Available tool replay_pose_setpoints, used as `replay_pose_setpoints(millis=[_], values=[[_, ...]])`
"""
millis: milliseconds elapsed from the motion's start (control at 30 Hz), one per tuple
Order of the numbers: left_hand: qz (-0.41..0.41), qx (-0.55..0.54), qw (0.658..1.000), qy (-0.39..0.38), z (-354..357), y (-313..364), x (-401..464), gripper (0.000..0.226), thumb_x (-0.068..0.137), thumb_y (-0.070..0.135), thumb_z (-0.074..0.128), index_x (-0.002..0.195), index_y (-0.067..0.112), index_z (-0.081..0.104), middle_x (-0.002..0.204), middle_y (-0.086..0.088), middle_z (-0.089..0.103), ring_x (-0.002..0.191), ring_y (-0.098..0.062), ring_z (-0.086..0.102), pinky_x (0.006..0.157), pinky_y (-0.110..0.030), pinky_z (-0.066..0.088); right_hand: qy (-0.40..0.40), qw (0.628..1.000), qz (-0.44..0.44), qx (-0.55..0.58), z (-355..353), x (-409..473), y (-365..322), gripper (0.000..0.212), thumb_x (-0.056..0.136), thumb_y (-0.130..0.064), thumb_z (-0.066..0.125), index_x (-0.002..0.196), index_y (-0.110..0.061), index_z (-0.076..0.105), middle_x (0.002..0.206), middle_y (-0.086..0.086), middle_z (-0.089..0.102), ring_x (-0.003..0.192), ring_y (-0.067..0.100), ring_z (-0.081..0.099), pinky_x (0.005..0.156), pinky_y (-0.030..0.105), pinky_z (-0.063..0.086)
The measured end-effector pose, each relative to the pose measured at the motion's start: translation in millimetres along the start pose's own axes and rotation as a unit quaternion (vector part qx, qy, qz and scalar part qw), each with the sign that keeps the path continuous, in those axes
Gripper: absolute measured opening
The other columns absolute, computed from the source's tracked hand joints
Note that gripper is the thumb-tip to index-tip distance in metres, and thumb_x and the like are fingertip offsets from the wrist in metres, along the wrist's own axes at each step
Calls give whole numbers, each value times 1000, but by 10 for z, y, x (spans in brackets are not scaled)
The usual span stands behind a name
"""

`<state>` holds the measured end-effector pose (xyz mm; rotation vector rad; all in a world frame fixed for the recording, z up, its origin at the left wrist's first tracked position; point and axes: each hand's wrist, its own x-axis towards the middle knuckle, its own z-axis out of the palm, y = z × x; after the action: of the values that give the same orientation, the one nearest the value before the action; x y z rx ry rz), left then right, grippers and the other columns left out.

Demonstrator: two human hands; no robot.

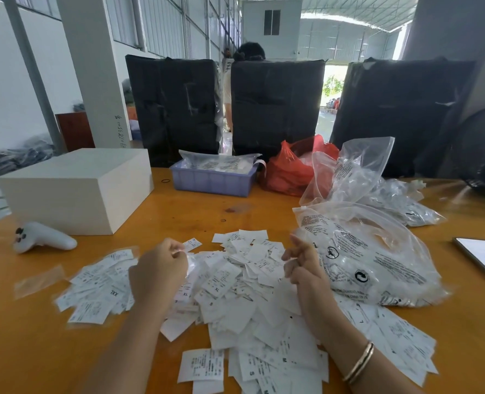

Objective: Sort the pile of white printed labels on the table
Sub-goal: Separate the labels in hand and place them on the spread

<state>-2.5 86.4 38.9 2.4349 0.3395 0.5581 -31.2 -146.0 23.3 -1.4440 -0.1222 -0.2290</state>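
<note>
My left hand pinched one white label over the pile of labels on the bench; my right hand hovered, fingers loosely curled, empty.

bright daylight | glare at far doorway | soft shadows | wide-angle edge bending | slight blur

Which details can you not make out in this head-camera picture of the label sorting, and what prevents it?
- Fine print on the labels: too small and blurred.
- What the left hand pinches: hidden by curled fingers.
- Purple basket contents: covered by plastic.
- Phone: cut off by the right edge.
</note>
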Motion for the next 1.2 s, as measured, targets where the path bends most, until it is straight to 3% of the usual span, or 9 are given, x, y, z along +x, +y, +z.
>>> replay_pose_setpoints(millis=[200, 300, 433, 567, 667, 800, 867, 1000, 1200], values=[[34, 201, 979, 19, 82, -75, -26, 33, 90, 24, 57, 122, 31, 56, 128, 2, 52, 119, -22, 42, 95, -38, 35, 4, 1000, -11, -6, -43, 6, 63, 43, 88, 7, 53, 112, -29, 56, 88, -4, 59, 80, 7, 65, 75, 17, 52], [194, 64, 977, 54, 136, 130, -130, 25, 91, 22, 58, 115, 24, 64, 121, 3, 57, 115, -18, 46, 93, -30, 34, 24, 999, -16, 13, -38, 2, 49, 33, 87, 5, 57, 106, -22, 60, 74, -11, 63, 81, 15, 70, 71, 18, 53], [269, -152, 939, -152, 280, 441, -419, 32, 94, 48, 47, 116, 30, 62, 109, 23, 56, 106, 6, 47, 90, -15, 35, 18, 999, -26, 11, -39, 0, 47, 26, 87, 4, 58, 101, -17, 64, 70, -9, 63, 77, 18, 70, 71, 22, 55], [211, -232, 917, -247, 393, 482, -535, 33, 84, 57, 55, 112, 41, 56, 105, 21, 61, 99, 11, 53, 77, -6, 41, -3, 999, -35, 0, -38, 6, 62, 27, 84, 5, 62, 95, -19, 67, 72, -5, 61, 68, 11, 65, 66, 21, 52], [137, -302, 919, -213, 412, 496, -527, 16, 87, 29, 67, 102, 35, 62, 85, 13, 66, 81, 5, 60, 68, -8, 46, -19, 999, -39, -3, -17, 16, 64, 27, 84, 6, 63, 100, -16, 65, 79, 4, 62, 71, 14, 68, 66, 19, 51], [42, -384, 911, -143, 372, 473, -457, 12, 88, 18, 66, 89, 29, 69, 80, 14, 69, 76, 4, 63, 62, -7, 47, 24, 992, -65, -105, 1, 39, 72, 26, 88, -11, 62, 103, -32, 61, 94, -9, 64, 86, 8, 63, 73, 18, 51], [-15, -405, 908, -106, 350, 435, -400, 12, 90, 22, 63, 91, 32, 70, 79, 15, 68, 68, 0, 61, 57, -10, 47, 55, 953, -107, -278, -4, 54, 89, 28, 90, -13, 61, 105, -36, 59, 108, -15, 59, 99, 3, 57, 81, 15, 46], [-70, -438, 893, -80, 353, 367, -339, 23, 93, 23, 59, 84, 39, 72, 71, 13, 62, 63, -6, 46, 57, -19, 40, -33, 837, -82, -540, 85, 58, 210, 44, 94, -20, 42, 138, -25, 44, 144, -11, 42, 135, 10, 32, 113, 32, 22], [-73, -470, 875, -87, 359, 389, -353, 23, 91, 23, 60, 79, 37, 73, 72, 19, 69, 66, -5, 57, 62, -21, 44, -38, 826, -96, -555, 118, 71, 200, 36, 95, -21, 40, 128, -21, 55, 120, -5, 61, 112, 16, 51, 100, 29, 35]])
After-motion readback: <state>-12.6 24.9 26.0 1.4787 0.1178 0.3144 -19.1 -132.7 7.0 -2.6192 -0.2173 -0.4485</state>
